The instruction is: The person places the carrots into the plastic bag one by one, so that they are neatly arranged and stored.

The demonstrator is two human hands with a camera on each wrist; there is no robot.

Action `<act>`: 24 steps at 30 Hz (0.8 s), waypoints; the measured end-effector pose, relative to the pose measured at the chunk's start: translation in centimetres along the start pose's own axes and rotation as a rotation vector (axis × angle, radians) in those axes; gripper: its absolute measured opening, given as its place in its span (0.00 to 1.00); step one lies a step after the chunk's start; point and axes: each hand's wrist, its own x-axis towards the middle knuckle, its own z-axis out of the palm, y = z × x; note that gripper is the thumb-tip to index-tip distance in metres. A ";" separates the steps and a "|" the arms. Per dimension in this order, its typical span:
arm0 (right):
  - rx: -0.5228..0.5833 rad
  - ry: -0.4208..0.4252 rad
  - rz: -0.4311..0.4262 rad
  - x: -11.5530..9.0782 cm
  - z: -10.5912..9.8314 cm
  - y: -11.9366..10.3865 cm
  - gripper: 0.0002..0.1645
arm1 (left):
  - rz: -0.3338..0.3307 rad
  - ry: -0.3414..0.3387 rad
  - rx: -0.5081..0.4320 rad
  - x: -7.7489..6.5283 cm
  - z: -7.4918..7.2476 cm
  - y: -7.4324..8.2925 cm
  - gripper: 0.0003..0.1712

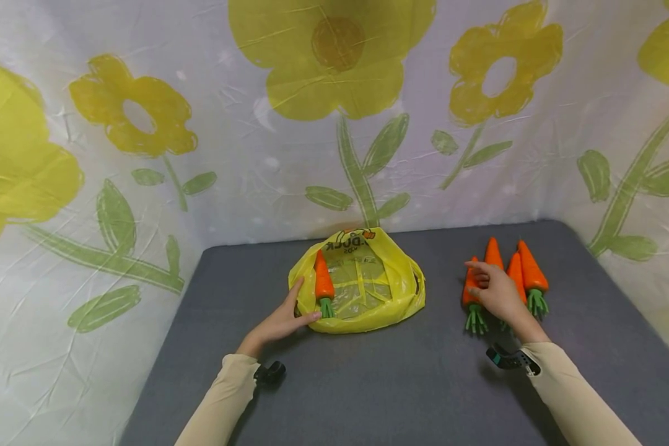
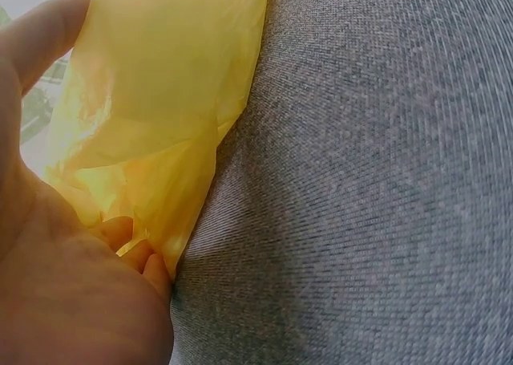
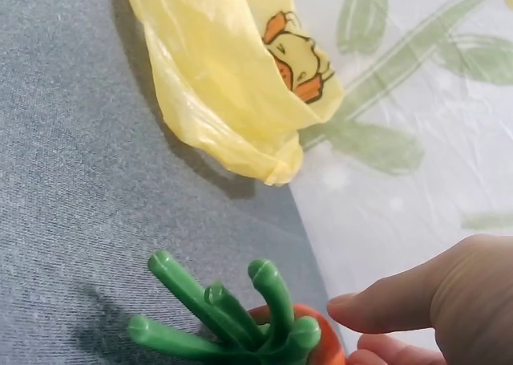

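Observation:
A yellow plastic bag (image 1: pixel 407 282) lies with its mouth spread open on the grey table, one toy carrot (image 1: pixel 324 282) inside along its left side. My left hand (image 1: pixel 281 319) holds the bag's left edge, thumb at the front rim; in the left wrist view, curled fingers (image 2: pixel 140 253) meet the yellow plastic (image 2: pixel 160 84). Over the leftmost carrot (image 1: pixel 471 288) of a group on the right hovers my right hand (image 1: pixel 498 294), fingers loosely bent. The right wrist view shows the thumb (image 3: pixel 393 297) close beside that carrot's green stalks (image 3: pixel 232 317); whether it touches is unclear.
Several more orange carrots (image 1: pixel 532 272) lie side by side under and beyond the right hand. A flower-printed cloth (image 1: pixel 245 155) rises behind the grey table (image 1: pixel 379 384) and along its sides. Each wrist carries a dark strapped device (image 1: pixel 513 358).

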 end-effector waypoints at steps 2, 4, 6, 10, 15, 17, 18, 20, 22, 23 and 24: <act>0.000 -0.005 0.010 -0.1 0.0 0.1 0.34 | -0.002 -0.001 -0.001 -0.1 0.0 0.0 0.62; 0.009 -0.009 0.019 -0.1 0.0 0.2 0.35 | -0.001 -0.001 -0.002 -0.1 0.0 0.0 0.62; 0.014 -0.014 0.027 -0.1 0.0 0.4 0.36 | 0.000 0.000 -0.005 -0.1 0.0 0.0 0.62; 0.014 -0.041 0.057 0.0 0.0 0.6 0.38 | 0.000 -0.003 -0.014 -0.2 0.0 0.0 0.62; 0.019 -0.071 0.095 0.2 0.0 0.4 0.40 | -0.001 -0.007 -0.018 -0.1 0.1 -0.1 0.62; 0.022 -0.078 0.104 0.2 0.0 0.3 0.40 | -0.002 -0.006 -0.016 -0.1 0.1 -0.1 0.62; 0.022 -0.079 0.107 0.2 0.0 0.3 0.40 | -0.003 -0.007 -0.016 -0.1 0.1 -0.1 0.62; 0.018 -0.079 0.108 0.2 -0.1 0.3 0.40 | -0.003 -0.009 -0.020 -0.1 0.1 -0.1 0.61; 0.010 -0.081 0.110 0.3 -0.1 0.3 0.39 | -0.001 -0.010 -0.021 -0.1 0.0 0.0 0.61; 0.004 -0.082 0.112 0.3 -0.2 0.3 0.40 | 0.001 -0.012 -0.021 -0.2 0.0 0.0 0.61; -0.001 -0.082 0.112 0.3 -0.2 0.3 0.39 | 0.003 -0.013 -0.022 -0.1 0.0 0.0 0.61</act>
